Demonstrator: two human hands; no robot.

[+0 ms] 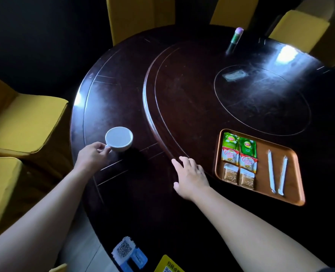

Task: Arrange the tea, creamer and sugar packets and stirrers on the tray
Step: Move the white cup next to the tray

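The tray (296, 173) on the dark table (192, 91) looks finished: two green tea packets (239, 144) at the far end, two creamer packets (239, 160) below them, two sugar packets (238, 176) nearest me, all in neat pairs, and two wrapped stirrers (277, 171) lying side by side (tips nearly touching). My left hand (93, 155) pinches the handle of a white cup (119, 138), well apart from the tray. My right hand (190, 176) rests flat, fingers spread, holding nothing. Little seems left, I judge.

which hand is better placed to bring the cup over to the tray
Left. The left hand already pinches the handle of the white cup. The right hand lies open on the table, nearer the tray but far from the cup.
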